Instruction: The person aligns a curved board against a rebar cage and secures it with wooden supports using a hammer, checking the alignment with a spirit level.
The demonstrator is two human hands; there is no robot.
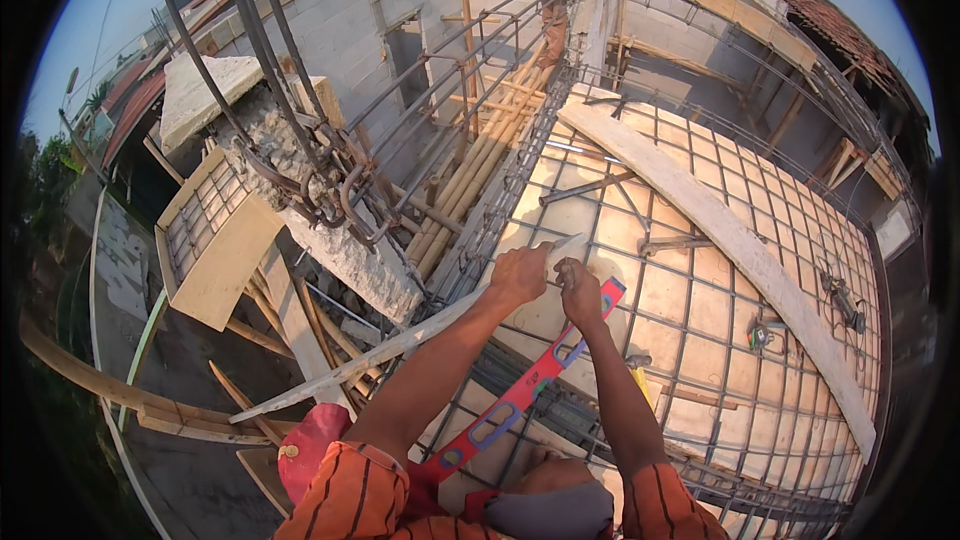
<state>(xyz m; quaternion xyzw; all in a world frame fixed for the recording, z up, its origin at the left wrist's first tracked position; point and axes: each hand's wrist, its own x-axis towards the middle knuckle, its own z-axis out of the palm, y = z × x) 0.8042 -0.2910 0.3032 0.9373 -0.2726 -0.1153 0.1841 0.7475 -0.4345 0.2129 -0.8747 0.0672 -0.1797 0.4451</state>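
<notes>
My left hand is closed around a long pale wooden batten, which runs down to the lower left; its tip shows just past my fingers. Close beside that tip, my right hand has its fingers curled together; what they pinch, if anything, is hidden. A red spirit level lies slantwise below my right wrist, over the rebar grid. To the right of my right forearm is a small yellow-handled tool, partly hidden by the arm.
A rebar mesh covers plywood panels, with a long plank across it. A broken concrete column with upright bars stands left. Bamboo poles and a rebar cage lie beyond. Pliers-like tools rest at right. Another person stands far back.
</notes>
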